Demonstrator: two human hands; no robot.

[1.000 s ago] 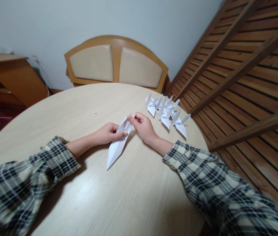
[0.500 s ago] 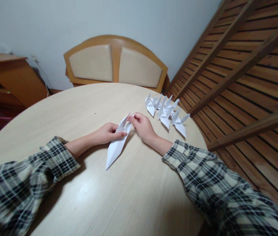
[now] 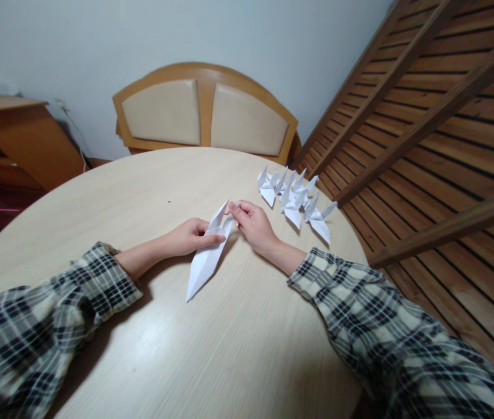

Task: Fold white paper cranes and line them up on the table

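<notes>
A folded sheet of white origami paper (image 3: 204, 267) is held over the middle of the table, its long point aimed down toward me and two narrow points at its far end. My left hand (image 3: 193, 235) grips it from the left, thumb across the front and fingers behind. With fingertips pinched, my right hand (image 3: 251, 223) has hold of the right narrow point at the far end; the tip itself is hidden by the fingers. Several finished white paper cranes (image 3: 292, 210) stand grouped to the right of my right hand.
The round pale wooden table (image 3: 111, 201) spreads under both arms. Behind it is a padded wooden headboard (image 3: 205, 110) against the wall. A slatted wooden panel (image 3: 439, 128) rises close along the right edge, and a wooden cabinet (image 3: 24, 137) stands at far left.
The paper's lower point has shifted very slightly left. My right fingertips have moved a little on the far narrow point; both hands keep their hold.
</notes>
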